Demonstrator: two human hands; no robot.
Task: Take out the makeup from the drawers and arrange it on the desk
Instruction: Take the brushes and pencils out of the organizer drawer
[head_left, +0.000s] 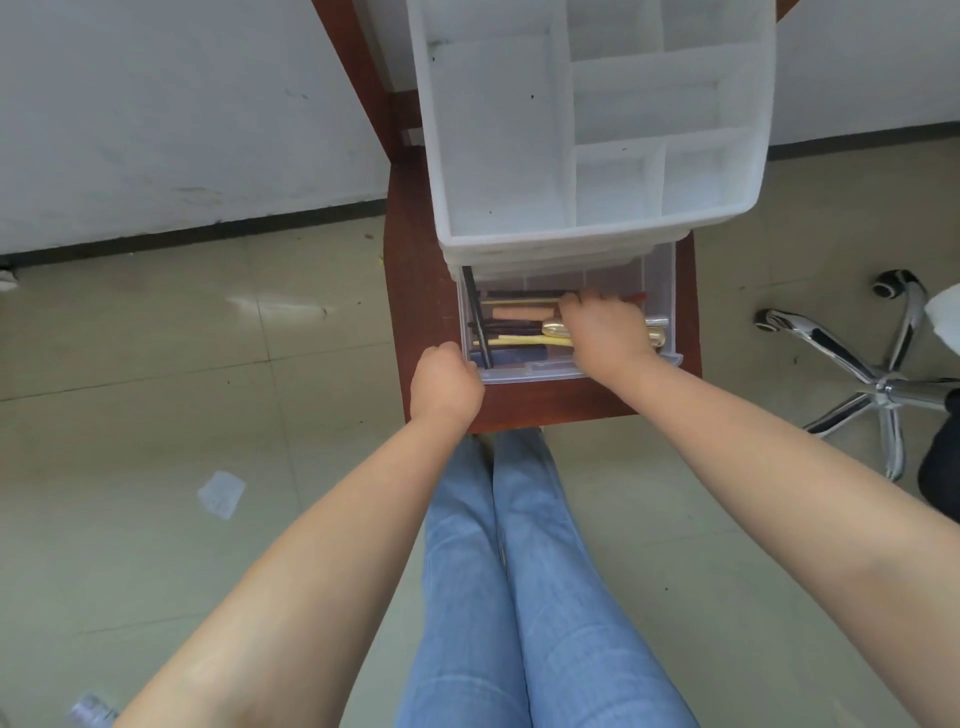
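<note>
Makeup pencils and tubes lie crosswise in the clear drawer, pulled out toward the near edge of the reddish-brown desk. Above it the white organizer with its divided top tray overhangs the drawer's far half. The left hand curls over the drawer's near-left corner, gripping it. The right hand reaches inside, fingers bent onto the sticks; whether it pinches one I cannot tell. Pale tiled floor surrounds; a chrome chair base stands right.
</note>
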